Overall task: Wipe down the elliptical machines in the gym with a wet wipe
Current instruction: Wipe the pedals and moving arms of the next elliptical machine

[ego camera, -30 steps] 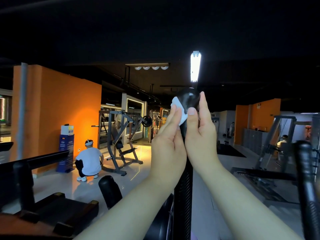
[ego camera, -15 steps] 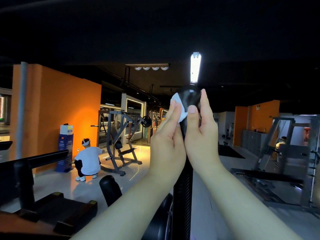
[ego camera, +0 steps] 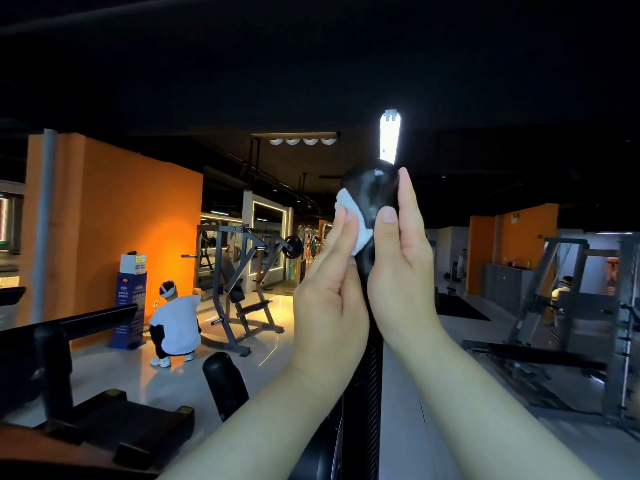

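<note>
A black elliptical handlebar rises upright in the middle of the view, its rounded glossy tip level with my fingertips. My left hand presses a white wet wipe flat against the left side of the bar, just below the tip. My right hand clasps the bar from the right, fingers stretched upward and thumb across the front. The ribbed lower shaft runs down between my forearms. Part of the wipe is hidden under my left fingers.
A second black handle end stands low to the left. A dark machine frame fills the bottom left. A person in a white shirt squats by a weight machine near the orange wall. More racks stand at right.
Both hands stay clasped around the top of the bar. The wipe and my left fingers have slid slightly down from the tip. The view has shifted a little to the left.
</note>
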A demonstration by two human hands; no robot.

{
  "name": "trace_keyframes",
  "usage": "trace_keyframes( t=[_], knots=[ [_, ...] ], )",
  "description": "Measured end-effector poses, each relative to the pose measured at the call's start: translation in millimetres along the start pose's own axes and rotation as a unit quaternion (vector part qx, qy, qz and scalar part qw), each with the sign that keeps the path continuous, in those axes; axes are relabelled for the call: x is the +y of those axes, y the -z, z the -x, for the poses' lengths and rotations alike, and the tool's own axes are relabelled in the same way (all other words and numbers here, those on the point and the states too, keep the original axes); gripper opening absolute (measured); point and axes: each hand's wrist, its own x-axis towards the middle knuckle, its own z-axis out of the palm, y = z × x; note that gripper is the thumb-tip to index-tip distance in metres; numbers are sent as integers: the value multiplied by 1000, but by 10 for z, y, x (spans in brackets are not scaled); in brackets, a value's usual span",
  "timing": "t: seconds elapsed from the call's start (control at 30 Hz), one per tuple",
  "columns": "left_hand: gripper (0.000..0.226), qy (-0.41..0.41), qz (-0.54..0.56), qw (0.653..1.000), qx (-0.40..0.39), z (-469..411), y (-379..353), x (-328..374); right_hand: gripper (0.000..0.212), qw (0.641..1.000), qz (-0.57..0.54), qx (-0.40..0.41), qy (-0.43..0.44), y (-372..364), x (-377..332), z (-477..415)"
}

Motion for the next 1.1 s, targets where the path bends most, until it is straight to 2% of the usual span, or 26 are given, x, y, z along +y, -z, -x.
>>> trace_keyframes(
  t=[0.27, 0.47, 0.87, 1.1],
  knots=[
    [56, 3, 1, 1000, 5, -15, 35, 159, 51, 1000, 2, -5, -6, -16, -130, 24],
    [57, -26, -19, 999, -6, 79, 100, 166, 50, 1000, -14, 7, -9, -51, -235, 53],
    [53, -2, 9, 1000, -3, 9, 151, 346, 51, 1000, -17, 3, -6, -92, -429, 101],
    [56, -23, 5, 1000, 15, -196, 166, 466, 52, 998, -69, -6, -1, -60, -476, 107]
  ],
)
